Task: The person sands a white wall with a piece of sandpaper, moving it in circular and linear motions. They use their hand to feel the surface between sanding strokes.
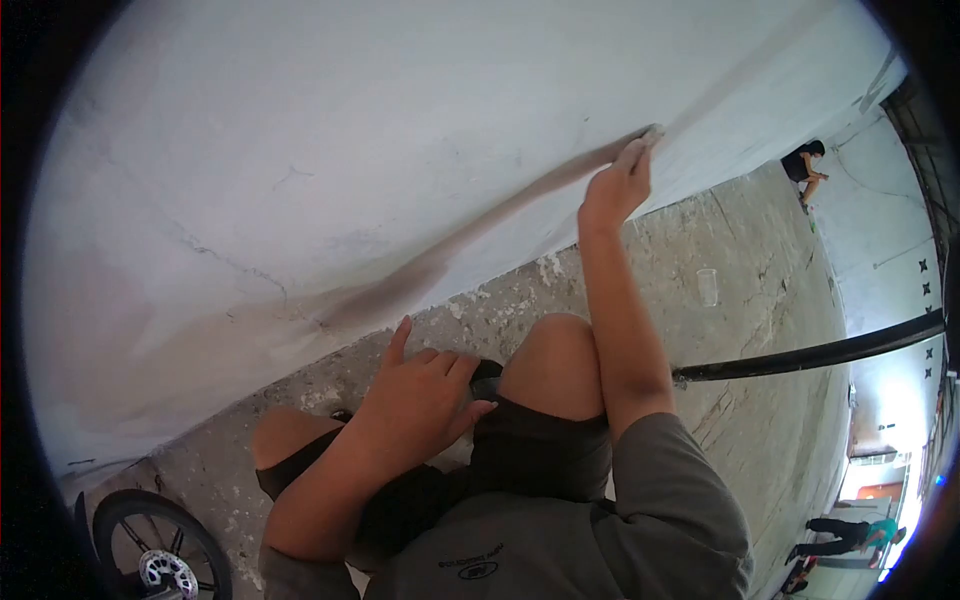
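My right hand [618, 190] is raised to the white wall [400, 130], fingers closed on a small pale greyish piece [653, 133] pressed against the surface. What kind of piece it is cannot be made out. A brownish-grey streak or shadow [480, 225] runs along the wall, down and left from that hand. Above my bent knees, my left hand [418, 395] hangs with one finger stretched out and the thumb apart; nothing shows in its grasp. Just beyond its fingers is a dark thing [487, 370], partly hidden by my knee.
A motorcycle wheel [160, 550] stands at lower left. On the worn concrete floor [740, 220] sits a clear plastic cup [708, 287]. A black pole [810, 360] crosses at right. One person [803, 170] sits by the far wall; another [860, 535] stands at lower right.
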A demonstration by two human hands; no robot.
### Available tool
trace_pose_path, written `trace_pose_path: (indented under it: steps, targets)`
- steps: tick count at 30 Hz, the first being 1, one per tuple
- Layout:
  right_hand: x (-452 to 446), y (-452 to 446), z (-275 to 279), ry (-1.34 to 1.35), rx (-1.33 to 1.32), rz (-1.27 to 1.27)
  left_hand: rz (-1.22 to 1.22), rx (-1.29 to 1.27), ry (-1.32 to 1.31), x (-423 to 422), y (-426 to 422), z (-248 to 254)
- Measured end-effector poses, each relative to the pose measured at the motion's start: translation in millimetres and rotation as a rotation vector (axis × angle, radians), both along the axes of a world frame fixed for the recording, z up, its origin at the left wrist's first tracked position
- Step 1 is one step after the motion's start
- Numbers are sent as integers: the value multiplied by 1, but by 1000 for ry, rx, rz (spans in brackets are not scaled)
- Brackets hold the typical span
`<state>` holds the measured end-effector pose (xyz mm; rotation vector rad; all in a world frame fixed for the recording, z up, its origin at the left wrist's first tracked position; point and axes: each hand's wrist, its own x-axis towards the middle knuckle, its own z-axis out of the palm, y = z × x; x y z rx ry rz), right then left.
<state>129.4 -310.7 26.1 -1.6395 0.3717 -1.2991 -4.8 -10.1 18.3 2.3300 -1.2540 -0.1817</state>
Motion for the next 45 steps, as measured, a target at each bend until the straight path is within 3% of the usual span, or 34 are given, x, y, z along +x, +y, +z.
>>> trace_pose_path:
  steps: [6,7,9,11,13,15,17,19,21,23,26,30,33,34,35,37,39,42,43,45]
  targets:
    - [-3,-12,-1,29,-361,-1,-21,94,47,4,-2,0]
    - [-1,-17,-1,31,-356,3,-22,95,43,4,-2,3]
    - [1,-17,3,54,-100,-63,-17,92,48,2,-1,4]
    - [0,5,-2,78,-229,-72,-26,132,44,4,-1,3]
    - [0,14,5,-187,-571,115,-21,107,31,5,-2,-1]
    - [-2,5,15,-128,-533,97,-21,89,27,3,-1,-4]
    - [4,-1,18,-119,-242,3,-25,70,4,3,-1,-1]
    - [1,11,6,-86,-252,-17,-24,67,19,2,1,0]
    - [1,20,-12,-105,-566,26,-28,62,35,2,-1,-1]
    - [4,19,-4,-184,-642,12,-27,84,27,2,-2,-2]
    - [1,8,28,-66,-377,-9,-36,64,36,1,-2,2]
    - [5,7,21,-76,-254,-34,-22,39,40,1,1,4]
    - [8,16,-3,-196,-960,-134,-13,95,18,0,2,2]
    - [2,16,1,-130,-603,54,-8,80,8,-1,2,3]
    - [-1,14,4,-124,-600,53,-4,64,-4,-2,3,4]
    - [4,6,18,-106,-146,-25,-13,55,6,-3,5,6]
    - [0,12,2,-83,-173,1,-21,27,3,-3,5,7]
    - [2,26,-7,-150,-604,53,-27,47,7,-3,2,3]
    - [1,24,4,-146,-606,53,-18,48,-2,-3,2,3]
    - [4,13,27,-23,-259,-6,-3,53,-8,-3,4,3]
